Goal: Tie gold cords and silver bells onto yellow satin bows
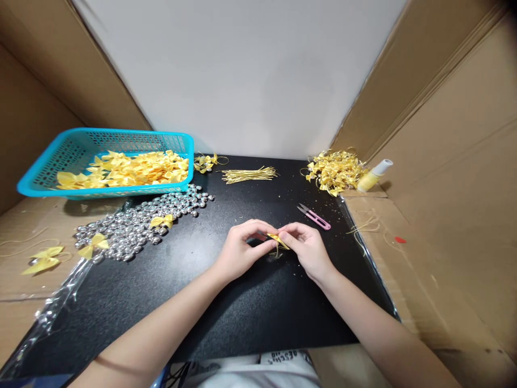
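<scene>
Between my two hands, just above the black table, is a small yellow bow (280, 241) with a thin cord end hanging beneath it. My left hand (244, 247) pinches the bow's left side between thumb and fingertips. On its right side, my right hand (306, 247) grips the same bow with thumb and forefinger. The bow's middle is partly hidden by my fingertips. Pink thread snips (317, 217) lie just beyond my right hand, and a bundle of gold cords (249, 174) lies farther back.
A blue basket (121, 191) of yellow bows stands at the back left. Silver beads (133, 226) spread before it, with loose bows among them. A pile of corded bows (336, 170) and a glue bottle (374, 177) are at the back right. Cardboard walls (452, 161) flank the table (262, 318).
</scene>
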